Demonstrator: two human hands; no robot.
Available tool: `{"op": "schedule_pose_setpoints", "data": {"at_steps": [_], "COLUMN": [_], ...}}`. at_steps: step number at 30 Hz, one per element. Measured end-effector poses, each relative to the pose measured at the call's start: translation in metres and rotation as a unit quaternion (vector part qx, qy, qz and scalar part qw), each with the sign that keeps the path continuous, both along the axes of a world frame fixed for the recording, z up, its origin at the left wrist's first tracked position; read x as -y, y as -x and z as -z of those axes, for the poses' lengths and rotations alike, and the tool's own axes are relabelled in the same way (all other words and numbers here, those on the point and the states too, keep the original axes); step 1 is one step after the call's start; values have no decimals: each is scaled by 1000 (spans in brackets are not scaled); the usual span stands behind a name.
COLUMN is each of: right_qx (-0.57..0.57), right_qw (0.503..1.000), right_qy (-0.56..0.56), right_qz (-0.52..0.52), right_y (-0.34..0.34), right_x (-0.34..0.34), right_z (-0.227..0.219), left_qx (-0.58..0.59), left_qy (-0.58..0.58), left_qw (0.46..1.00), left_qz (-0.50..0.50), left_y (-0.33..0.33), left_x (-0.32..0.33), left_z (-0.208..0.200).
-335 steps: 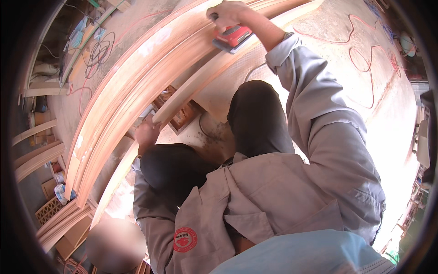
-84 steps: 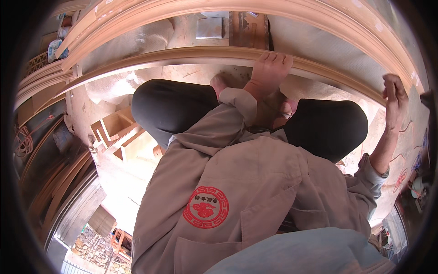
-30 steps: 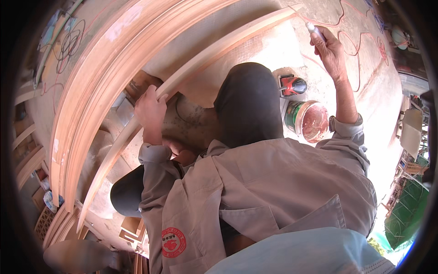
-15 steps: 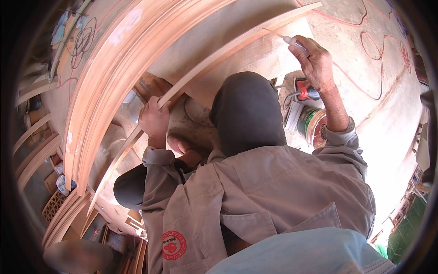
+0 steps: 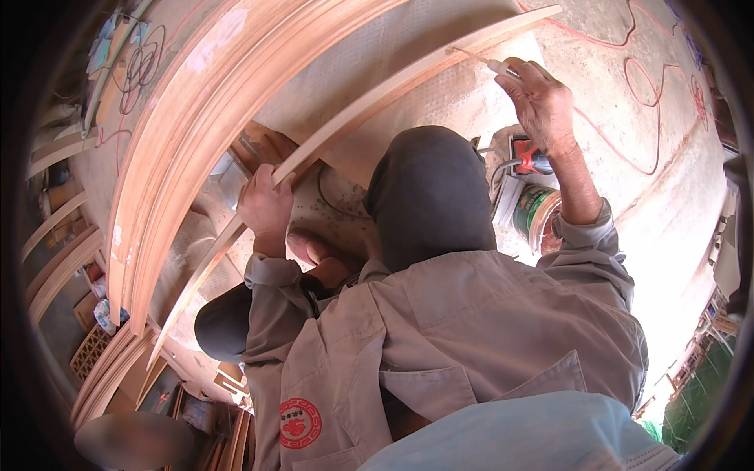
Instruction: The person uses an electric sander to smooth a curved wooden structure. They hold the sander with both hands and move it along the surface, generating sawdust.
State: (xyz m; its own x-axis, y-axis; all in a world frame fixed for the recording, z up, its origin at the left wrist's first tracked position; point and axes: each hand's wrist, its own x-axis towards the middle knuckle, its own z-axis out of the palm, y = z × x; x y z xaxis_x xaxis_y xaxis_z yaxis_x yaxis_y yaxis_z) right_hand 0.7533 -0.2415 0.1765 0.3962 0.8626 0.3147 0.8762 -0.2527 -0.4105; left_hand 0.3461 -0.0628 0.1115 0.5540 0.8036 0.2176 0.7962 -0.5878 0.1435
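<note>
My left hand [image 5: 265, 202] is closed around a long, curved wooden strip [image 5: 361, 114] near its middle. The strip runs from the lower left up to the far right. In my right hand [image 5: 542, 102] is a slim tool with a whitish, translucent body [image 5: 503, 69] and a long, thin, tan tip. That tip reaches the strip's edge near the far end; whether it presses in or only touches cannot be made out. My fingers hide part of the tool's body.
Left of the strip lies a big stack of curved wooden strips [image 5: 184, 141]. A red-and-black power tool [image 5: 530, 155] and a green bucket [image 5: 534, 208] stand near my right forearm. A red cord [image 5: 656, 125] loops over the floor. My bent knee [image 5: 428, 188] is between my arms.
The tool in my right hand has shifted slightly, its tip now at the strip's edge. The strip's far end moved slightly right in view. My left hand keeps its hold.
</note>
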Motion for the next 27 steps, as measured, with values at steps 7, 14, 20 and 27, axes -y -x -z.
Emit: {"op": "schedule_pose_setpoints", "data": {"at_steps": [7,14,20,27], "right_qx": [-31,-21,-39,-59], "right_qw": [999,999,999,997], "right_qy": [-11,-29,-3,-22], "right_qz": [10,13,32,37], "right_y": [2,2,5,3], "right_x": [-2,-5,-4,0], "right_z": [1,11,6,14], "left_qx": [5,2,2,-3], "left_qy": [2,11,7,16], "left_qw": [1000,1000,1000,1000], "left_qz": [2,-7,-2,-7], "left_y": [0,-3,-1,0], "left_x": [-1,0,-2,-2], "left_z": [-1,-5,-2,-2]}}
